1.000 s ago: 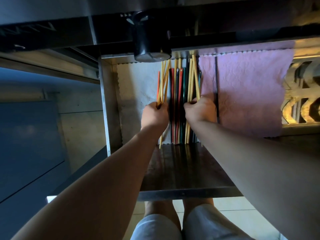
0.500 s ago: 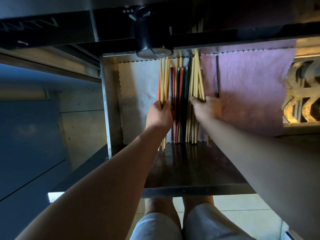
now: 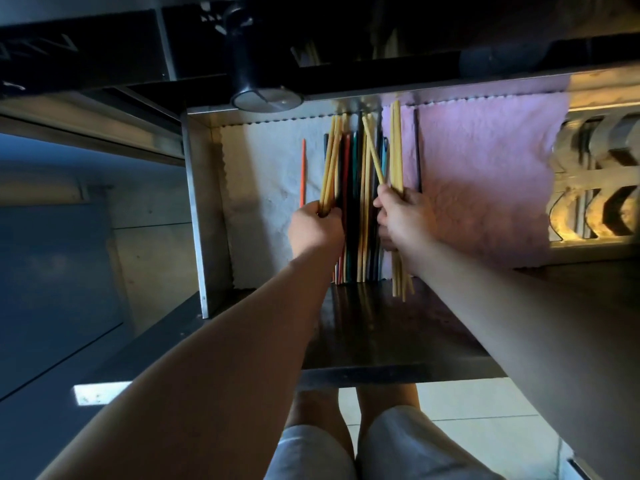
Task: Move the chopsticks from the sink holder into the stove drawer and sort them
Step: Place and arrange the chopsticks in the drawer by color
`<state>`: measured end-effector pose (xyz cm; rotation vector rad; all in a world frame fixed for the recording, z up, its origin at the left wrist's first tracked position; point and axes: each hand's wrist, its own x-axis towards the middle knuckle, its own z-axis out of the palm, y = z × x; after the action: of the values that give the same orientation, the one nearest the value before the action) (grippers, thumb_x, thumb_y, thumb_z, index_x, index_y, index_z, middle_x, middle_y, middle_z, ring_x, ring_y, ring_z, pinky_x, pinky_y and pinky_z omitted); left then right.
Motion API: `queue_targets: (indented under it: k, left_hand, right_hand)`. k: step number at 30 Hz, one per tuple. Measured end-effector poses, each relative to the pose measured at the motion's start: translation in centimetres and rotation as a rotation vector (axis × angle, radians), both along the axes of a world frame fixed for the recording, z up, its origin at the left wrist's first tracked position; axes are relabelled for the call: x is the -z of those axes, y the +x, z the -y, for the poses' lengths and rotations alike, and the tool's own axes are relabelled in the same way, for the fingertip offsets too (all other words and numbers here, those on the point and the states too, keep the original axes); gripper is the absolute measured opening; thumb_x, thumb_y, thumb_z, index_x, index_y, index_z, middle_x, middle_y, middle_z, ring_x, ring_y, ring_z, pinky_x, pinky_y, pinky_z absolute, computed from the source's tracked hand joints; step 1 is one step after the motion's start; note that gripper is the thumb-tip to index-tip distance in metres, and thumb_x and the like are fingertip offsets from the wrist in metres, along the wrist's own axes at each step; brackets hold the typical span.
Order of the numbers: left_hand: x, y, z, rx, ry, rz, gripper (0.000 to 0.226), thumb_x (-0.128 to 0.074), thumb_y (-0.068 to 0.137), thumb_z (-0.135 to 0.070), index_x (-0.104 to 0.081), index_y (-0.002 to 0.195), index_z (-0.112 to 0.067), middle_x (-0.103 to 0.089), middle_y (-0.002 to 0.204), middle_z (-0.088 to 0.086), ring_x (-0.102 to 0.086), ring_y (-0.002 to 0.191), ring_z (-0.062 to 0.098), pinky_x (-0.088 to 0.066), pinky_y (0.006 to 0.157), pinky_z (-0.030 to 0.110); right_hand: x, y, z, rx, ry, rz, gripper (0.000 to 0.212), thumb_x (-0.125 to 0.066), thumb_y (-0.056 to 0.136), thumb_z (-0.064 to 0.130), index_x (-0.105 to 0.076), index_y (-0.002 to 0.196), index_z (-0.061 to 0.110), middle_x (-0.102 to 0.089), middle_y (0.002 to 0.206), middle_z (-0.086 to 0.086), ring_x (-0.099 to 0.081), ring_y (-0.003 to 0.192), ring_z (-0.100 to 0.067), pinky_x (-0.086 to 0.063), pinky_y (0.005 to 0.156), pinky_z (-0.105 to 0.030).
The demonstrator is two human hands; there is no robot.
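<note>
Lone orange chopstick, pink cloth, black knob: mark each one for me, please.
lone orange chopstick (image 3: 303, 171), head view, middle of its shaft.
pink cloth (image 3: 485, 174), head view, bare middle of the cloth.
black knob (image 3: 251, 60), head view, its dark side wall.

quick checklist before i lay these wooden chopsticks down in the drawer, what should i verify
1. Left hand grips the left wooden bundle: ok.
2. Right hand grips the right wooden bundle: ok.
3. Right bundle lined up: not ok, a slanted stick crosses the coloured chopsticks.
4. Bare spot on the pink cloth for that bundle: ok.
5. Strays gathered: not ok, an orange chopstick lies alone on the white cloth, and a dark chopstick lies alone on the pink cloth.
6. Sink holder emptied: cannot tell, it is out of view.
</note>
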<state>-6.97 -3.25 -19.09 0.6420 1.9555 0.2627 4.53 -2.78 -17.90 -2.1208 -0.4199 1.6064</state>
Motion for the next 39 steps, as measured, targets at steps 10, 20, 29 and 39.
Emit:
queue_targets:
  k: [10, 20, 29, 39]
  left_hand:
    - [0.5, 1.1, -0.5, 0.198, 0.014, -0.170, 0.012, -0.056, 0.094, -0.022, -0.066, 0.091, -0.015, -0.064, 0.077, 0.004, -0.062, 0.075, 0.026, -0.046, 0.063, 0.029]
    - [1.0, 0.9, -2.1, 0.191, -0.106, -0.049, 0.026, -0.070, 0.087, -0.028, -0.069, 0.106, -0.011, -0.070, 0.092, 0.006, -0.067, 0.084, 0.026, -0.047, 0.068, 0.028]
    - [-0.5, -0.1, -1.7, 0.129, -0.074, 0.042, 0.013, -0.047, 0.093, -0.016, -0.060, 0.094, -0.013, -0.050, 0.064, -0.002, -0.047, 0.054, 0.012, -0.032, 0.044, 0.023]
    - [-0.8, -2.0, -0.4, -0.034, -0.022, 0.071, 0.042, -0.039, 0.068, -0.029, -0.055, 0.095, -0.001, -0.054, 0.074, 0.010, -0.049, 0.064, 0.024, -0.043, 0.061, 0.038]
  right_hand:
    - [-0.1, 0.9, 0.1, 0.039, 0.029, -0.053, 0.018, -0.054, 0.095, 0.025, -0.051, 0.083, 0.012, -0.034, 0.052, 0.000, -0.029, 0.028, -0.007, -0.024, 0.035, -0.012]
    - [0.6, 1.2, 0.3, 0.016, -0.001, -0.011, 0.019, -0.059, 0.091, 0.032, -0.059, 0.080, 0.017, -0.045, 0.065, -0.005, -0.043, 0.047, -0.015, -0.030, 0.039, -0.020]
    - [1.1, 1.4, 0.3, -0.018, -0.002, 0.098, 0.021, -0.065, 0.087, 0.031, -0.055, 0.071, 0.023, -0.051, 0.061, 0.003, -0.051, 0.054, -0.014, -0.039, 0.052, -0.025]
    - [3.2, -0.5, -0.2, -0.160, -0.041, 0.479, 0.030, -0.065, 0.086, 0.034, -0.071, 0.100, 0.009, -0.072, 0.096, -0.011, -0.068, 0.084, -0.026, -0.057, 0.076, -0.035]
